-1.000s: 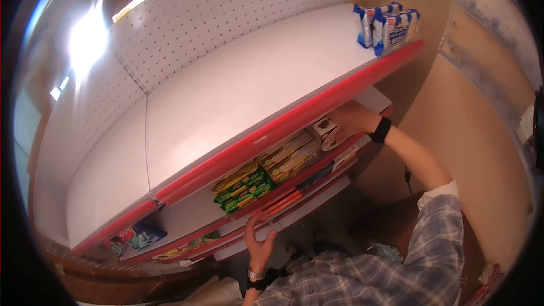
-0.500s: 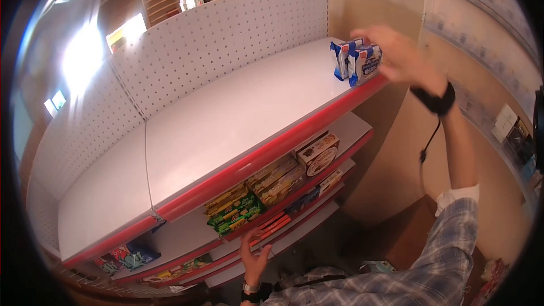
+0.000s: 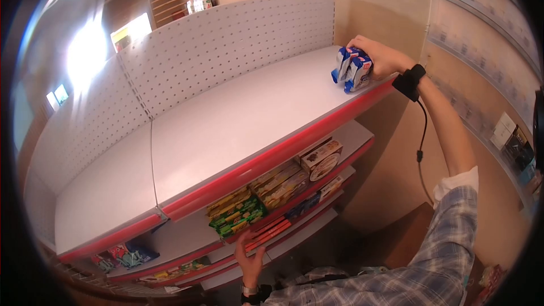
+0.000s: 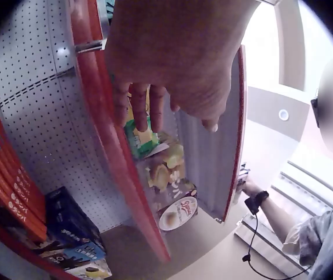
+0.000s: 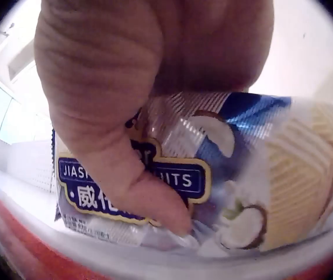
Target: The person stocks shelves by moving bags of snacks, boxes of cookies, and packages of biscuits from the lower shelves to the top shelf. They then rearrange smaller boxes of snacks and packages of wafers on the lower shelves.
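On the top shelf's right end, my right hand (image 3: 385, 59) grips a pair of blue-and-white wafer biscuit packets (image 3: 358, 75). The right wrist view has the thumb pressed across the front of the nearer wafer packet (image 5: 236, 192), which shows coconut and wafer pictures. The far fingers are hidden behind the packets. Lower down, my left hand (image 3: 249, 262) is held with loose fingers in front of the lower shelves, near orange boxes (image 3: 269, 233) and green snack packets (image 3: 235, 215). In the left wrist view the left hand (image 4: 166, 70) holds nothing, its fingers spread before the red shelf edge.
A white shelf board (image 3: 243, 113) with a red front edge (image 3: 272, 153) spans the view, backed by a perforated panel (image 3: 238, 39). Brown-and-white boxes (image 3: 323, 160) stand one level below. A wall (image 3: 391, 153) borders the right side, and a cable (image 3: 425, 130) hangs from the right wrist.
My right hand has come up from the lower shelf beside the brown-and-white boxes to the top shelf and now grips the wafer packets. The left hand stays nearly in place.
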Motion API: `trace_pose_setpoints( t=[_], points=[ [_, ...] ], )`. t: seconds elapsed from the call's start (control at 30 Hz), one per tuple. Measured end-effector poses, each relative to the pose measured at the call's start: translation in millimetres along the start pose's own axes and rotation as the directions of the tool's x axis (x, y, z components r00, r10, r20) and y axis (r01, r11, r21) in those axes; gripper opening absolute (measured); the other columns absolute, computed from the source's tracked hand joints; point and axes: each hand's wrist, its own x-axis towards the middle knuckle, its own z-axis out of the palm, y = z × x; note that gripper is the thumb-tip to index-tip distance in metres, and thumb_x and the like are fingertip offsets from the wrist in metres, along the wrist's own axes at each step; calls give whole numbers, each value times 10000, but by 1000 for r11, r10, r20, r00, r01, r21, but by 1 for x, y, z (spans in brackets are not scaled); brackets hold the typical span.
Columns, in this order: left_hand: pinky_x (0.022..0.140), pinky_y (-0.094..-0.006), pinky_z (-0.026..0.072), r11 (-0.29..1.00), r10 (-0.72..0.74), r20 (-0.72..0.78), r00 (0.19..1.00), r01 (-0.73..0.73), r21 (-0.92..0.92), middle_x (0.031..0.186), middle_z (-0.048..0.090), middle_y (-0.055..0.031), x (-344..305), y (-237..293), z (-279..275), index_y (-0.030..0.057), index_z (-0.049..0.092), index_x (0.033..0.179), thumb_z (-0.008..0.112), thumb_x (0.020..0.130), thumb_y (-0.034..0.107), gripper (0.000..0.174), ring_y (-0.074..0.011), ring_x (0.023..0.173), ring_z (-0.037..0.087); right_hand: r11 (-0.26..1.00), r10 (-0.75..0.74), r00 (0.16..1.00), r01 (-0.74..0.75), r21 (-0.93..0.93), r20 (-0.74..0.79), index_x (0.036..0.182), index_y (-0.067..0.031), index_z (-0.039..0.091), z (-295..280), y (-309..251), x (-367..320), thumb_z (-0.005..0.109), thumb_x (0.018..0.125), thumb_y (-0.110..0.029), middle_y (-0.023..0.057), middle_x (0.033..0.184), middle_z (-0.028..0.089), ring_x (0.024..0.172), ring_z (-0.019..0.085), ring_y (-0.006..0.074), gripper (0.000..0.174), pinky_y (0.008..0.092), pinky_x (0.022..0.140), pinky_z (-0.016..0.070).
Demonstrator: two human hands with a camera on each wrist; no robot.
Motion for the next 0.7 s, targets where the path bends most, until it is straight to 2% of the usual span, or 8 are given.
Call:
trace_pose_setpoints(
  t=[0.07,0.2,0.27,0.33,0.4,0.47,0.6,0.7],
  points=[
    [895,-399,543,1000,-10,-15,1000,10,-16,1160,686,-136,-2,2,0,38,531,1391,777,916,314,602,-256,1049,672,948,-246,934,288,137,-260,1312,-89,512,12,-4,-4,784,600,48,141,1184,628,1113,608,369,774,397,990,491],
    [910,-396,538,1000,-6,47,999,6,6,1175,678,-136,7,12,0,41,532,1390,755,932,298,571,-257,1074,665,963,-219,885,263,53,-411,1306,-80,519,-5,-54,-38,820,626,19,130,1145,641,1096,631,322,751,363,977,499],
    [914,-397,538,999,45,64,997,-45,-7,1179,680,-137,7,10,4,43,532,1393,755,930,293,572,-254,1075,668,865,-219,835,405,295,-504,1285,-72,539,-12,-76,-63,807,613,51,111,1150,630,1102,620,254,734,358,984,492],
    [919,-395,537,1000,-3,70,998,4,-18,1179,683,-131,3,3,8,49,533,1397,759,924,282,575,-248,1077,670,776,-98,950,260,575,-297,1264,-81,558,-15,-100,-99,787,604,43,90,1153,620,1100,596,211,709,350,976,491],
    [924,-391,537,998,-37,118,992,41,-36,1160,687,-125,0,-4,13,52,538,1385,768,911,260,567,-242,1077,672,834,-281,957,278,476,-68,1257,-93,572,-12,-109,-119,794,594,5,97,1170,616,1101,596,251,707,360,984,473],
    [905,-376,536,995,-68,134,989,76,-61,1145,708,-107,-3,-7,20,59,559,1356,793,873,249,570,-231,1044,682,913,-320,944,285,290,79,1252,-98,583,20,-104,-127,816,584,-47,104,1160,631,1100,593,308,709,382,995,451],
    [869,-353,538,984,-66,164,984,91,-151,1112,736,-83,-5,3,33,54,584,1321,820,831,214,567,-211,984,698,989,-103,971,76,127,218,1219,-81,600,103,-52,-122,802,575,-72,143,1165,661,1116,605,361,676,447,983,449],
    [853,-345,545,979,-76,189,979,109,-172,1108,736,-93,-10,1,37,39,583,1326,819,836,193,566,-210,979,701,1000,22,984,-24,8,179,1237,-72,603,175,17,-99,794,590,-89,180,1219,649,1152,600,393,674,467,1007,446]
  ],
)
